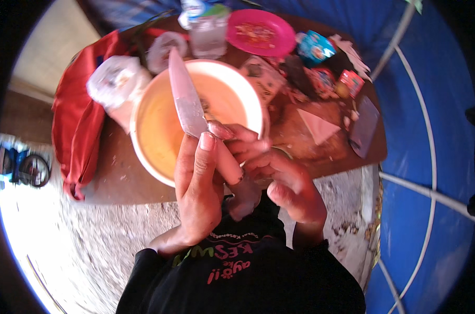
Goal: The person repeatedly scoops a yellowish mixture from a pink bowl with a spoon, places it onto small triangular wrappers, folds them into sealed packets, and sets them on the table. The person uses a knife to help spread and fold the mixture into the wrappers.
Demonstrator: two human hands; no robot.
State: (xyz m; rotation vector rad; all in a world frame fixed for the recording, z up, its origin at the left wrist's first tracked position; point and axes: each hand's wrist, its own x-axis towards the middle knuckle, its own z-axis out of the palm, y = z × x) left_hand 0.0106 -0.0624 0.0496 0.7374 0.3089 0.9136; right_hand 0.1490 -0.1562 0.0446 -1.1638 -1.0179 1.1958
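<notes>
My left hand (195,183) grips a knife (186,97), thumb pressed at the base of the blade. The long pale blade points away from me over a big white bowl (250,86) with a yellowish inside. My right hand (287,186) is curled close against the left one. Its fingers close on a pale pink rod-shaped piece (228,162) held between both hands at the bowl's near rim. What that piece is stays unclear, and a greenish edge shows behind my right fingers.
The bowl stands on a brown wooden table (117,178). A red cloth (75,120) and a white plastic bag (117,78) lie left. A glass (208,36), a pink plate (261,31), coloured packets (316,47) and a dark flat slab (364,125) lie behind. Blue tarp (431,157) hangs right.
</notes>
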